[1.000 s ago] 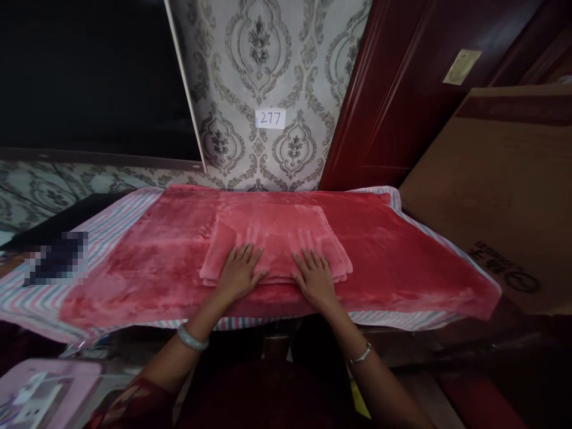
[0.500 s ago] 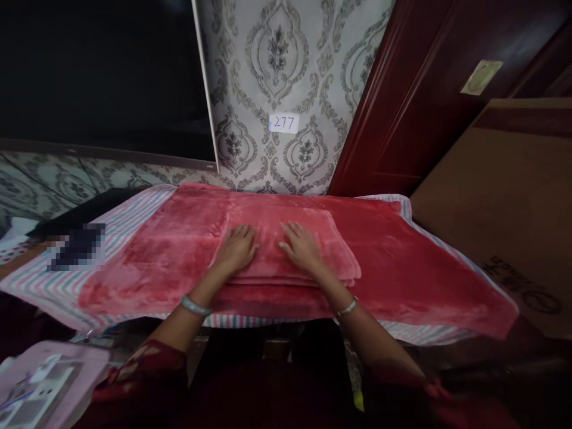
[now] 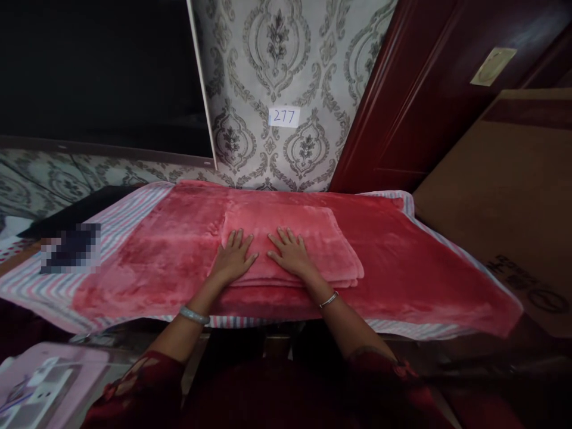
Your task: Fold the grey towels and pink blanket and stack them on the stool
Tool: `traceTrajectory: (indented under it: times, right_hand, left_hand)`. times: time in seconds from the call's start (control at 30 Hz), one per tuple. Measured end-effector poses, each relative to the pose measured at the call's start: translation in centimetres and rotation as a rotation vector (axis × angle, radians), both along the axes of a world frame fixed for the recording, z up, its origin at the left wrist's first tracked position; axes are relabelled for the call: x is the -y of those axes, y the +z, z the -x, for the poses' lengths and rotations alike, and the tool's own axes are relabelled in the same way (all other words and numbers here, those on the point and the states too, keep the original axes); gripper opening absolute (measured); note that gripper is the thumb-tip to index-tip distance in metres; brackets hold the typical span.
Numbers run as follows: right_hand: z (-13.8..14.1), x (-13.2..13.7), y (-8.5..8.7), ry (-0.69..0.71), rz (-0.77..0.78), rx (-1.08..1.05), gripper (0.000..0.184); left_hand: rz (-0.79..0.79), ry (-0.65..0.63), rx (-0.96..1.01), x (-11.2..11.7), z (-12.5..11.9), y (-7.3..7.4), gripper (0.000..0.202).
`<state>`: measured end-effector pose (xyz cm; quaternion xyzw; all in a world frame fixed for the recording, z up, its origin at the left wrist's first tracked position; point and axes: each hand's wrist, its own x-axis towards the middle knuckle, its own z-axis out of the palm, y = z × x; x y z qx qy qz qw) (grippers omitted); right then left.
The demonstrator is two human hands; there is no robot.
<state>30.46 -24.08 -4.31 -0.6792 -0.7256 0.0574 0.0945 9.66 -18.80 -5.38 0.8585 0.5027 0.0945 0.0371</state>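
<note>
A folded pink-red towel (image 3: 322,238) lies in a neat stack on a larger red fleece blanket (image 3: 415,268) spread over the table. My left hand (image 3: 233,259) rests flat on the towel's near left part, fingers stretched out. My right hand (image 3: 290,253) lies flat beside it on the towel's middle, fingers spread. Both palms press down on the cloth and hold nothing. A pale bangle sits on my left wrist and a thin bracelet on my right.
A striped cloth (image 3: 120,217) shows under the blanket at the table's edges. A large cardboard box (image 3: 500,196) stands at the right. Behind are patterned wallpaper with a "277" label (image 3: 284,116), a dark screen (image 3: 98,71) and a dark red door (image 3: 424,89).
Both hands slid away from me across the folded towel, then came back a little toward its near edge. They now lie closer together than a second ago.
</note>
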Motion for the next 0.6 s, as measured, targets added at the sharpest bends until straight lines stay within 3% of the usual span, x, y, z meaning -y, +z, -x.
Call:
traceTrajectory:
  times: [0.23, 0.47, 0.6]
  right_hand:
    - [0.3, 3.2, 0.0, 0.034, 0.008, -0.006, 0.06]
    - [0.5, 9.2, -3.3, 0.065, -0.186, 0.007, 0.067]
    - [-0.9, 11.7, -4.9, 0.113, -0.299, -0.019, 0.062]
  left_hand:
    - [-0.011, -0.021, 0.025, -0.2, 0.2, -0.2, 0.067]
    - [0.007, 0.006, -0.027, 0.0, -0.1, 0.6, 0.067]
    - [-0.075, -0.015, -0.032, 1.3, 0.5, 0.6, 0.061]
